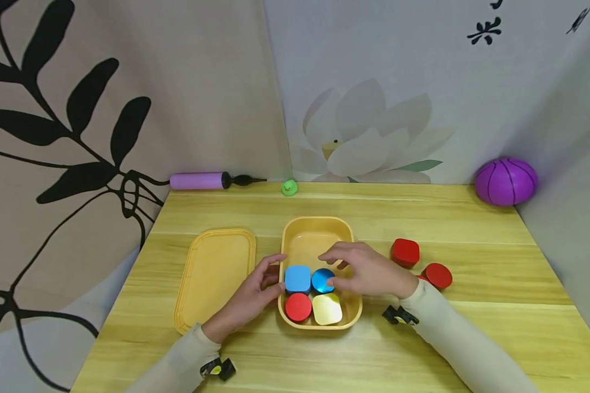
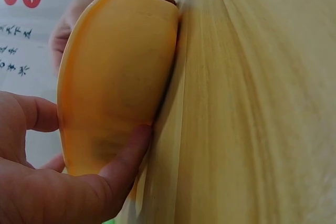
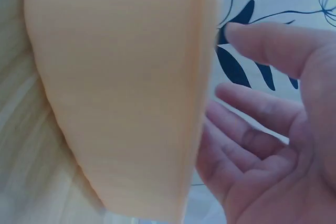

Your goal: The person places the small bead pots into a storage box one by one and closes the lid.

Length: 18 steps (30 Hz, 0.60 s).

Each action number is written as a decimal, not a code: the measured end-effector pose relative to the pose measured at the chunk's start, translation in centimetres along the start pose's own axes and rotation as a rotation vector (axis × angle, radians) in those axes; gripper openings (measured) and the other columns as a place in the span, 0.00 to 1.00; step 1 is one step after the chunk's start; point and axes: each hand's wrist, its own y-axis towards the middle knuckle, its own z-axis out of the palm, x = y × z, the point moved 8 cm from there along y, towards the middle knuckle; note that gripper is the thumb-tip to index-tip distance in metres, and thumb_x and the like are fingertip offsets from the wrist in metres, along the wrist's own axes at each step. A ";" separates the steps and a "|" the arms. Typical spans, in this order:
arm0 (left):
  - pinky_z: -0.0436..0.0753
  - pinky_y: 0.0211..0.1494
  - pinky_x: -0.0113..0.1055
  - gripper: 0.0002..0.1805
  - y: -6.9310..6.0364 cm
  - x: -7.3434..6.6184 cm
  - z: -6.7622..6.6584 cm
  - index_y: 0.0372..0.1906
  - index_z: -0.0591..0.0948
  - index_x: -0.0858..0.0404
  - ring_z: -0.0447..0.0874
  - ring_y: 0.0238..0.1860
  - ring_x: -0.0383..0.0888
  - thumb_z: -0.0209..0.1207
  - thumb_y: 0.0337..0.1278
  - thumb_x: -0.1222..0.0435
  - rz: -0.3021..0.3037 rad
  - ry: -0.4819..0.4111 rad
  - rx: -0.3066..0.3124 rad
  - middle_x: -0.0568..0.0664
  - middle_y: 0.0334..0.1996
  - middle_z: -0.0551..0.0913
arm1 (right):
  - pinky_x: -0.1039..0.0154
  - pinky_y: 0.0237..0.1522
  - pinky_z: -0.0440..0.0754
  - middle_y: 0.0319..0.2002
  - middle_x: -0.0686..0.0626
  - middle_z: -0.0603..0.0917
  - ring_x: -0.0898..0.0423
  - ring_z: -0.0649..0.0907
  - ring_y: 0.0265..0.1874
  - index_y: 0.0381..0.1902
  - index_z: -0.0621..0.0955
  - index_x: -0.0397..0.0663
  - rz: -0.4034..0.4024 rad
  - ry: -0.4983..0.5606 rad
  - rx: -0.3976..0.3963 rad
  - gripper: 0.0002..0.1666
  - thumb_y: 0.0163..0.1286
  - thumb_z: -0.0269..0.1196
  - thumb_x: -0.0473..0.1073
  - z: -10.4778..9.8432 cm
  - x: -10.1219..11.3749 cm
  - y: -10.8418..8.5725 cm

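Note:
A yellow-orange plastic box stands on the table. Inside its near half lie a blue rounded-square block, a shiny blue round block, a red round block and a pale yellow rounded-square block. My left hand touches the outside of the box's left wall, with fingertips against the rim and wall. Over the box's right side hovers my right hand, its thumb near the round blue block. Its fingers are apart with nothing between them in the right wrist view.
A matching yellow lid lies left of the box. Red blocks sit to the right, one partly hidden by the right forearm. Along the back are a purple pump, a small green toy and a purple ball.

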 end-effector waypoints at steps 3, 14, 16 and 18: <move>0.89 0.55 0.45 0.34 0.1 -0.1 0.1 0.82 0.61 0.49 0.76 0.70 0.58 0.57 0.78 0.63 -0.002 0.001 -0.001 0.60 0.73 0.70 | 0.58 0.51 0.89 0.59 0.49 0.87 0.52 0.89 0.50 0.63 0.84 0.48 -0.028 0.025 -0.068 0.25 0.73 0.70 0.52 -0.9 -0.1 -0.6; 0.88 0.55 0.45 0.33 0.0 -0.1 0.1 0.81 0.62 0.49 0.77 0.69 0.57 0.57 0.78 0.65 0.006 0.019 -0.038 0.59 0.71 0.72 | 0.58 0.46 0.90 0.50 0.55 0.89 0.54 0.88 0.48 0.56 0.87 0.55 -0.035 0.104 -0.320 0.19 0.69 0.74 0.40 -4.5 -2.3 -3.7; 0.88 0.56 0.45 0.33 -0.1 -0.1 0.1 0.81 0.62 0.48 0.76 0.69 0.57 0.57 0.78 0.64 0.007 0.023 -0.039 0.59 0.71 0.72 | 0.57 0.44 0.90 0.50 0.55 0.90 0.53 0.88 0.48 0.56 0.87 0.55 -0.012 0.099 -0.348 0.18 0.69 0.74 0.39 -4.9 -3.1 -4.6; 0.88 0.57 0.44 0.33 -0.1 0.0 0.0 0.82 0.62 0.48 0.76 0.69 0.57 0.57 0.78 0.64 0.005 0.029 -0.040 0.59 0.71 0.72 | 0.56 0.43 0.90 0.50 0.56 0.90 0.56 0.88 0.48 0.56 0.86 0.56 0.022 0.089 -0.368 0.18 0.70 0.74 0.39 -5.2 -4.0 -5.4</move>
